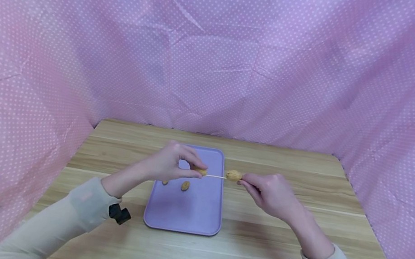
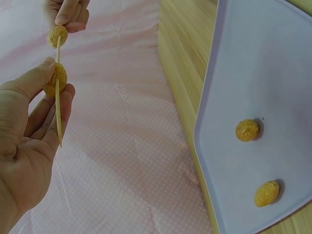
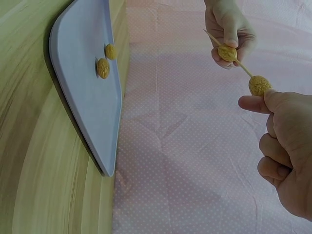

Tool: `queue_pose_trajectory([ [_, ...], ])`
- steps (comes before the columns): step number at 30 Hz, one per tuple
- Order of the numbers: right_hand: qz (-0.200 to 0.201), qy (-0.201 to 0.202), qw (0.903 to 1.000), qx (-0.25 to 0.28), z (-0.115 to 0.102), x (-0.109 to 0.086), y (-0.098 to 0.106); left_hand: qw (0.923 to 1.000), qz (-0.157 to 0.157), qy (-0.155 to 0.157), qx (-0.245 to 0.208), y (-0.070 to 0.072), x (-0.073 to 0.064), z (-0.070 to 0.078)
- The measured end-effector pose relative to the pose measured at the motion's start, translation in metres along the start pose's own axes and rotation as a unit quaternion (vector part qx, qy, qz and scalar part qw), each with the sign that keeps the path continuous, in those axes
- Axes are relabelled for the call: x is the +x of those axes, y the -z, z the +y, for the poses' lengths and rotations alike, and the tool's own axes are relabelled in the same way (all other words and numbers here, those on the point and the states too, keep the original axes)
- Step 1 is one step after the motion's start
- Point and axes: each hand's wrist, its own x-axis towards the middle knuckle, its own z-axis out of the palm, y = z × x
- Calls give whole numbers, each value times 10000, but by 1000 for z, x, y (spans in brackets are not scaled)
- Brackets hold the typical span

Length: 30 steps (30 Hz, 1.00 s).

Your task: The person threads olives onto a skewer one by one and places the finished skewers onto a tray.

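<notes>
A thin bamboo skewer (image 2: 58, 112) is held level above the tray by both hands. My left hand (image 1: 169, 162) pinches a golden-brown meatball (image 2: 60, 74) between thumb and fingers. The skewer runs through this ball, and its pointed tip sticks out on the far side. Another golden-brown meatball (image 1: 233, 175) sits threaded close to my right hand (image 1: 273, 193). The thumb and forefinger of that hand grip the skewer's end right behind this ball, hiding the end itself. A bare length of skewer separates the two balls.
A lilac tray (image 1: 192, 218) lies on the wooden table (image 1: 288, 161) below the left hand. On it rest two loose meatballs, one (image 1: 185, 186) near the middle and one (image 1: 165, 182) at the left. Pink dotted cloth (image 1: 219, 58) hangs around the table.
</notes>
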Motion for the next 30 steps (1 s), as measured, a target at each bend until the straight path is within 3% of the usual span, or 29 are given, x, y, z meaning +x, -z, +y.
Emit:
queue_pose_trajectory([
  [30,-130,92,9999,67,-4,13,-8,9997,-49,-237,50,-4,11,0],
])
